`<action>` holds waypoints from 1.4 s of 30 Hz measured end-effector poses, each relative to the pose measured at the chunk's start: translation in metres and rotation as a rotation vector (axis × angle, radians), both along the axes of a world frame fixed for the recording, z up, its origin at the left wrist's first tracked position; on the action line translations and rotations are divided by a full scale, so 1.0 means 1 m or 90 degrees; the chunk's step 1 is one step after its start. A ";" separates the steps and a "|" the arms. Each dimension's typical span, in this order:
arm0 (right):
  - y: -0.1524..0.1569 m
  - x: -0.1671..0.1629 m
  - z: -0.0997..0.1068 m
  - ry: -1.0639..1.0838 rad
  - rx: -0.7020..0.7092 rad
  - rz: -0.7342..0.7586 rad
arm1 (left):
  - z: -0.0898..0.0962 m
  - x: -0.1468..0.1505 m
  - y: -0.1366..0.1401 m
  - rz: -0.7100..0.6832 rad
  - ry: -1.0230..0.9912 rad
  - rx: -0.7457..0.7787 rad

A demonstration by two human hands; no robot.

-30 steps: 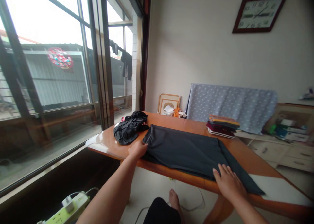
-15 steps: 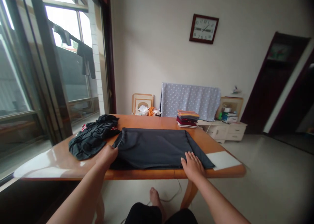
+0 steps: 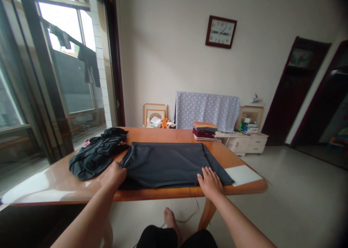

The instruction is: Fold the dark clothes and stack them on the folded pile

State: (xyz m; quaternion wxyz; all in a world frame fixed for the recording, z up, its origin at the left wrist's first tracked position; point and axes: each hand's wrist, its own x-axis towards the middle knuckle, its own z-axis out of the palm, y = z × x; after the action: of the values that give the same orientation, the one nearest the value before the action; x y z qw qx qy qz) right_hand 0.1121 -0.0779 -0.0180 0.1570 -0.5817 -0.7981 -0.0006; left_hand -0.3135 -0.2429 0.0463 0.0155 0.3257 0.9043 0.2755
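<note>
- Left hand (image 3: 116, 174): closed on the left edge of the dark cloth (image 3: 165, 164).
- Right hand (image 3: 210, 182): open, palm down, laid on the cloth's front right.
- Dark cloth: folded, spread along the near edge of the tabletop (image 3: 163, 134), rippled at left.
- Handling, advised: right palm pins lightly; left draws the edge outward, evenly, until ripples flatten.
- Black clothing heap (image 3: 92, 160): just beside; best left untouched.

The person is wearing plain black legwear (image 3: 157, 237), and it is covering both knees (image 3: 199, 238). Both forearms (image 3: 236, 217), the left hand (image 3: 114, 176), the right hand (image 3: 210, 183) and one foot (image 3: 170, 218) are showing bare.
</note>
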 end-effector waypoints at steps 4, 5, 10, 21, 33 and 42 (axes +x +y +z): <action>0.002 0.000 -0.002 0.008 -0.008 0.003 | 0.007 0.010 -0.008 0.062 0.008 -0.079; 0.002 0.000 -0.002 0.010 -0.008 0.004 | 0.009 0.013 -0.008 0.059 0.011 -0.086; 0.001 0.001 -0.001 0.016 -0.002 0.008 | 0.008 0.026 -0.011 0.035 0.169 -0.015; 0.001 0.001 0.000 0.013 0.002 0.013 | -0.008 0.031 -0.020 -0.072 0.178 -0.060; 0.005 0.003 -0.008 -0.004 0.009 0.015 | -0.015 0.030 -0.018 -0.056 0.187 -0.045; 0.006 0.003 -0.007 -0.005 0.004 0.016 | -0.013 0.032 -0.020 -0.062 0.201 -0.047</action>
State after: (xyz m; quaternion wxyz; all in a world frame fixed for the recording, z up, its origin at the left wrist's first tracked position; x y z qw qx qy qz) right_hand 0.1150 -0.0723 -0.0253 0.1554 -0.5711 -0.8060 -0.0035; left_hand -0.2811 -0.2631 0.0333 -0.1012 0.4078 0.8881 0.1863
